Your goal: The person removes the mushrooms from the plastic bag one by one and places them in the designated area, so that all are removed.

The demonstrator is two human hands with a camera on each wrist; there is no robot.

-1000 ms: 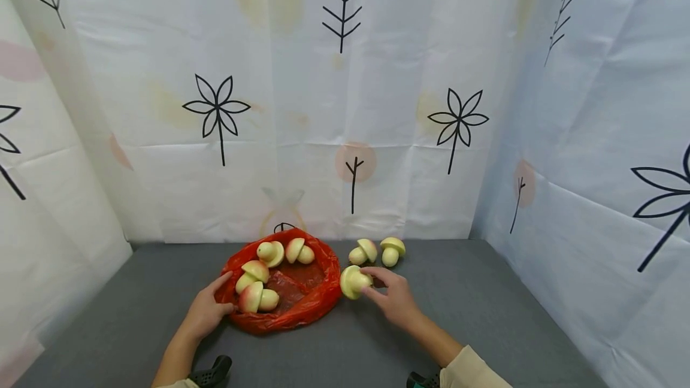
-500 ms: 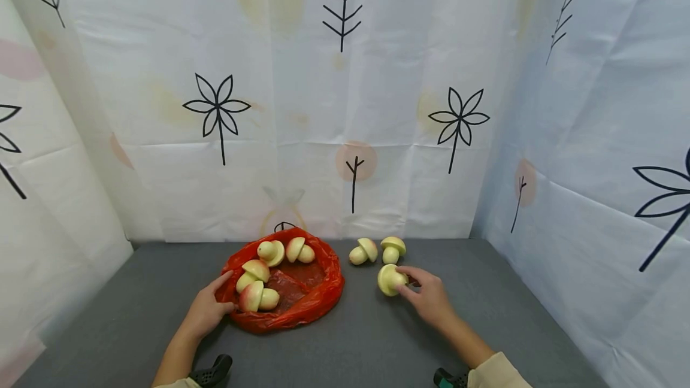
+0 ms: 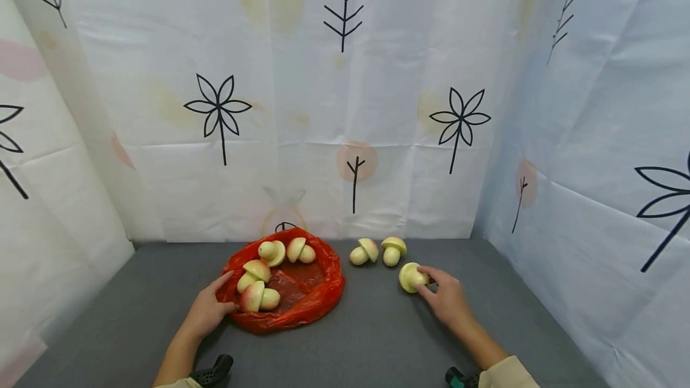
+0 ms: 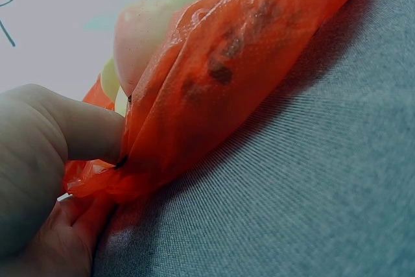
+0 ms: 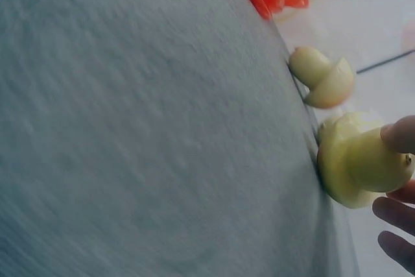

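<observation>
A red plastic bag (image 3: 318,304) lies wide-mouthed on the table, with several toy mushrooms (image 3: 251,297) inside along its left and back. My left hand (image 3: 206,312) grips the bag's left rim; in the left wrist view the thumb lies over the red plastic (image 4: 214,95) and the fingers are under it. To the right of the bag, my right hand (image 3: 446,297) pinches a pale yellow mushroom (image 3: 411,278) by its stem, cap facing left. The right wrist view shows the thumb on the stem of this mushroom (image 5: 369,163), close over the table.
Two more mushrooms, one tilted (image 3: 364,252) and one upright (image 3: 393,251), stand at the back of the grey table (image 3: 366,346), right of the bag. A patterned white cloth (image 3: 302,184) hangs behind and along both sides.
My right hand has moved right, away from the bag's right rim, carrying the pinched mushroom with it. The left hand and the bag stay in place.
</observation>
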